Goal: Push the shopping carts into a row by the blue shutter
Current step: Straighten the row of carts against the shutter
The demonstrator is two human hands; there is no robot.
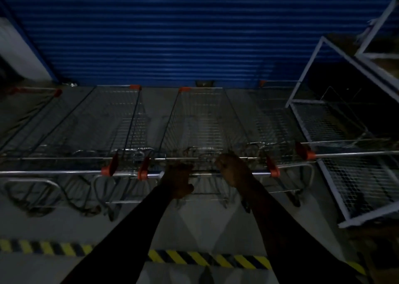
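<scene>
A wire shopping cart (200, 122) with orange corner caps stands straight ahead, its nose against the blue shutter (183, 31). Both my hands grip its metal handle bar (259, 173): my left hand (178, 179) left of centre, my right hand (232, 168) right of centre. A second cart (103, 122) stands alongside on the left and a third cart (278, 119) on the right, all facing the shutter. A further cart (32, 98) shows at the far left. The scene is dim and slightly blurred.
A white-framed wire mesh rack (345, 122) stands tilted at the right, close to the right-hand cart. Yellow-and-black hazard tape (205, 259) crosses the grey floor near my feet. A white wall panel (15, 53) is at the far left.
</scene>
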